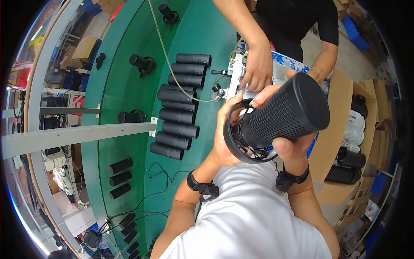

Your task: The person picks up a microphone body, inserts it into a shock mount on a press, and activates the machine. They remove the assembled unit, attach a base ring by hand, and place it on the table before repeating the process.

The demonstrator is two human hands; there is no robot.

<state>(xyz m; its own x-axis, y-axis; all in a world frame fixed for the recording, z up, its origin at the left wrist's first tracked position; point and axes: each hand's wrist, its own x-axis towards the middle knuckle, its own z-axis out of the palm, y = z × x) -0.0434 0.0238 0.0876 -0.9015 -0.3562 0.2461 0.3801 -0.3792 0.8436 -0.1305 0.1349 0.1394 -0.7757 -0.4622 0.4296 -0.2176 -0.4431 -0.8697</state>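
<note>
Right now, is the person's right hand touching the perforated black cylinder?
Touching. The head view shows the right hand gripping the perforated black cylinder, thumb against its side.

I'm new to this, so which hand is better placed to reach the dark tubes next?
Probably the left hand: it holds the black ring, nearer the dark tubes; the right hand grips the perforated cylinder, farther over.
</note>
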